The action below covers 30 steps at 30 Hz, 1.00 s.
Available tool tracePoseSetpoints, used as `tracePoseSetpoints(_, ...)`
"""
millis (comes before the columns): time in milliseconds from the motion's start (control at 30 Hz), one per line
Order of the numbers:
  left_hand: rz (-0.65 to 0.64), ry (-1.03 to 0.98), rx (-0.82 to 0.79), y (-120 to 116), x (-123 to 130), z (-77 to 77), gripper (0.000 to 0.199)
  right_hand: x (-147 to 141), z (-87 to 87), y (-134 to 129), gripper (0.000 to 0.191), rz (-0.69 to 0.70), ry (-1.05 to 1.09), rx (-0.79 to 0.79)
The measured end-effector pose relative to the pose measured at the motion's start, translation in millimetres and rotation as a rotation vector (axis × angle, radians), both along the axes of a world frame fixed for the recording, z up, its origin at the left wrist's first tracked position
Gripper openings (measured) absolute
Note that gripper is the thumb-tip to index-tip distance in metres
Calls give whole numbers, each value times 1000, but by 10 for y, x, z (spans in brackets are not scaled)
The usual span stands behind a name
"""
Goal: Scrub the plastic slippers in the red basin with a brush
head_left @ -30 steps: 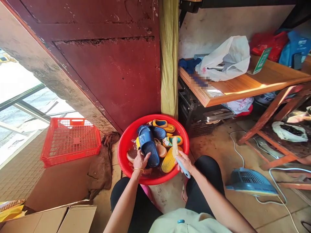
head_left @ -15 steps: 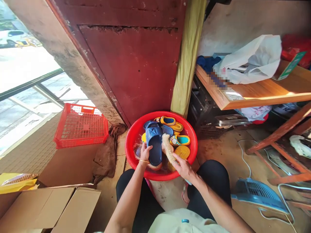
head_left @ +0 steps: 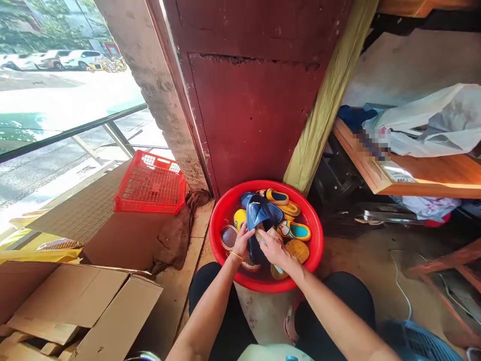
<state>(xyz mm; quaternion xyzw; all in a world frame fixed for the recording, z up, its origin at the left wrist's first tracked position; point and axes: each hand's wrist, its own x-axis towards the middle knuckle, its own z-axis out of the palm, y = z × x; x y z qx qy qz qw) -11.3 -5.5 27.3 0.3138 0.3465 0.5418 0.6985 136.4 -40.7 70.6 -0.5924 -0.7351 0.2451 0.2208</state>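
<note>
A dark blue slide slipper (head_left: pixel 258 214) is gripped at its left edge by my left hand (head_left: pixel 242 241), held over the red basin (head_left: pixel 317 240). My right hand (head_left: pixel 274 250) is closed round a scrub brush (head_left: pixel 260 233) whose bristles press into the slipper's footbed; my fingers hide most of it. Around them in the basin lie several shoes: yellow ones with a dark lining (head_left: pixel 277 196), a yellow clog with teal lining (head_left: pixel 298 230), a yellow sole (head_left: pixel 297 250) facing up, and a sole with a dark mesh pattern (head_left: pixel 229 236) at the left.
A red plastic crate (head_left: pixel 150 185) rests on cardboard (head_left: pixel 124 235) at the left, beside a brown cloth (head_left: pixel 184 230). An open cardboard box (head_left: pixel 82 296) is nearer. Behind the basin stands a red door (head_left: pixel 255 125). At right are a wooden table (head_left: pixel 432 175) and a blue fan (head_left: pixel 417 341).
My right hand has brought the brush left, from beside the slipper into its footbed. My view has turned left, so the basin sits further right.
</note>
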Motion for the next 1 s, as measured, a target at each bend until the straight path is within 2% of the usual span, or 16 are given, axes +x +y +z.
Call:
tracePoseSetpoints(100, 38, -6, 14, 33, -16, 50, 77, 49, -152, -424, 59, 35, -21, -78)
tracePoseSetpoints(167, 67, 7, 29, 51, -21, 69, 82, 185, -212, -703, 60, 44, 1, -141)
tracePoseSetpoints(233, 75, 39, 50, 65, -26, 69, 86, 388, -207, -900, 56, 43, 50, -183)
tracePoseSetpoints(300, 64, 112, 104, 77, -29, 49, 87, 598, -131, -977, 50, -29, 82, -169)
tracePoseSetpoints(367, 61, 221, 209, 88, -24, 14, 85, 726, 3, -940, 48, -90, 77, -96)
tracePoseSetpoints(433, 91, 355, 317, 91, -15, -30, 79, 712, 163, -823, 51, -68, 36, 17)
tracePoseSetpoints(533, 167, 572, 400, 75, -7, -103, 70, 471, 370, -587, 52, 19, -104, 176)
tracePoseSetpoints(633, 236, 683, 443, 45, -31, -153, 68, 273, 455, -395, 53, -22, -327, 209)
tracePoseSetpoints(700, 280, 678, 462, 41, -62, -152, 67, 332, 423, -332, 55, -90, -438, 176)
tracePoseSetpoints(800, 342, 618, 446, 86, -111, -88, 65, 685, 300, -321, 54, -182, -477, 124)
tracePoseSetpoints(900, 338, 493, 383, 169, -128, 1, 64, 987, 256, -320, 51, -187, -360, 133)
tracePoseSetpoints(1000, 248, 360, 303, 217, -112, 47, 62, 913, 349, -247, 52, -143, -220, 210)
